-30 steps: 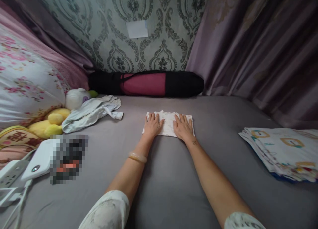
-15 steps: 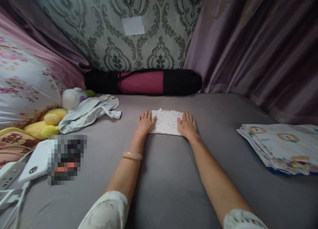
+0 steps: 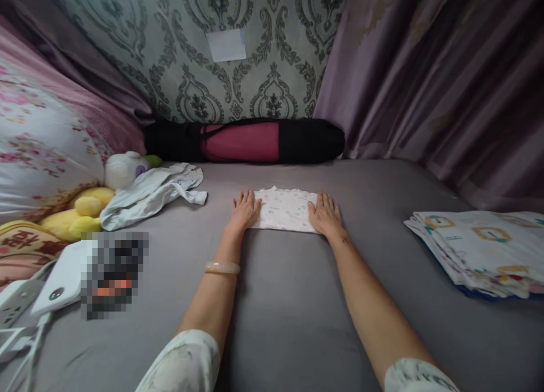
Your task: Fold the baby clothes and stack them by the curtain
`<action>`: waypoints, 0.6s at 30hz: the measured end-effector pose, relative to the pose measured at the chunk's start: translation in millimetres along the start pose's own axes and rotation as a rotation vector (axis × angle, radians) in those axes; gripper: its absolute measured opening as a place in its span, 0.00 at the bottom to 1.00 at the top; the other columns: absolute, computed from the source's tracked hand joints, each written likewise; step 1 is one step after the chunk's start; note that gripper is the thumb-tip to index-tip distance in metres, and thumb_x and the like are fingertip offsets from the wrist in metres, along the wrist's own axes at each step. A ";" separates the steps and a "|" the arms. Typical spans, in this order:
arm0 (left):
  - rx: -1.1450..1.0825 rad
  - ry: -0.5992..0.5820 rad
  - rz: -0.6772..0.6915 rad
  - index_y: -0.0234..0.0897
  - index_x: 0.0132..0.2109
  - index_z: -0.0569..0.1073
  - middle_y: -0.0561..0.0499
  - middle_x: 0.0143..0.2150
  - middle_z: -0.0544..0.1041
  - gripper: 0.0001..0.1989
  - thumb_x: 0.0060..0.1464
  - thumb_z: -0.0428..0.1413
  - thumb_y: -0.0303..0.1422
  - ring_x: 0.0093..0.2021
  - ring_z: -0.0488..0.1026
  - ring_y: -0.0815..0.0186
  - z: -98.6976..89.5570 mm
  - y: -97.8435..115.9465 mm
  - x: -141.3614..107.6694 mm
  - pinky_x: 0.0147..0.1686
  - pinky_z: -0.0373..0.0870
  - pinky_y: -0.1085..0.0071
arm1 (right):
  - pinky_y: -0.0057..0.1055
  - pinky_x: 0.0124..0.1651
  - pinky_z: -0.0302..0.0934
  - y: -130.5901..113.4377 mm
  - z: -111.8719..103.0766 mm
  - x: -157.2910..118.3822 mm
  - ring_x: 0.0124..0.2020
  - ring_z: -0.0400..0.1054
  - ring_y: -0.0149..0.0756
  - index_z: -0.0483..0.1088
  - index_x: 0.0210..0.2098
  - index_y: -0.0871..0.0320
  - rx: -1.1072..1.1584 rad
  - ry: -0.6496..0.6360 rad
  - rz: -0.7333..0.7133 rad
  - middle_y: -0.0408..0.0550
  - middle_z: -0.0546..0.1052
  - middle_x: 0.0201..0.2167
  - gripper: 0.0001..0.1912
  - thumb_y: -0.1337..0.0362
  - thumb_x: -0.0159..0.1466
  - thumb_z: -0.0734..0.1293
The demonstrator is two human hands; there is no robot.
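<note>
A folded white cloth (image 3: pixel 284 211) with a small faint print lies flat on the grey bed sheet (image 3: pixel 289 301) in front of me. My left hand (image 3: pixel 245 209) rests palm down on its left end, fingers stretched forward and thumb pointing inward. On the opposite end lies my right hand (image 3: pixel 325 213), also flat with its fingers extended. Both palms are hidden, along with the cloth edges under them. A pale bangle (image 3: pixel 221 267) circles my left wrist.
A crumpled light garment (image 3: pixel 157 191) lies left, beside plush toys (image 3: pixel 123 171). Nearer are a white power bank (image 3: pixel 63 278) and a power strip (image 3: pixel 19 301). A stack of folded printed cloths (image 3: pixel 488 250) sits right. A black and red long bag (image 3: pixel 242 141) lies along the wall.
My hands have slid apart, the left one leftward and the right one rightward. More of the cloth shows between them. Both hands remain flat.
</note>
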State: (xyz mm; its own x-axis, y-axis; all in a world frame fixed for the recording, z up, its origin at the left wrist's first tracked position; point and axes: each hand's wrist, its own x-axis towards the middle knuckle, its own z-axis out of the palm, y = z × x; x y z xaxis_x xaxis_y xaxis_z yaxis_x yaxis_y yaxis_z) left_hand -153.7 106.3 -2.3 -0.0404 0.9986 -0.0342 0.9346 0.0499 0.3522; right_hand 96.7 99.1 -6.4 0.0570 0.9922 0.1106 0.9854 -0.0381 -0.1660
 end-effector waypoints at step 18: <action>-0.325 0.269 -0.175 0.30 0.61 0.66 0.36 0.58 0.72 0.23 0.60 0.45 0.31 0.59 0.69 0.57 -13.5 -18.5 9.4 0.58 0.63 0.63 | 0.45 0.68 0.35 -34.5 -5.5 -6.4 0.69 0.42 0.48 0.51 0.67 0.68 -0.004 0.012 -0.136 0.60 0.52 0.69 0.32 0.54 0.71 0.46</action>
State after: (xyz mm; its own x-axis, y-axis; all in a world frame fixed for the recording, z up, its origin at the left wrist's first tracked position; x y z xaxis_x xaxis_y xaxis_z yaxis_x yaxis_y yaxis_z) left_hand -176.2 115.0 3.5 -0.3189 0.9414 0.1096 0.7477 0.1788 0.6395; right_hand 63.2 93.5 4.1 -0.0758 0.9868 0.1433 0.9847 0.0966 -0.1447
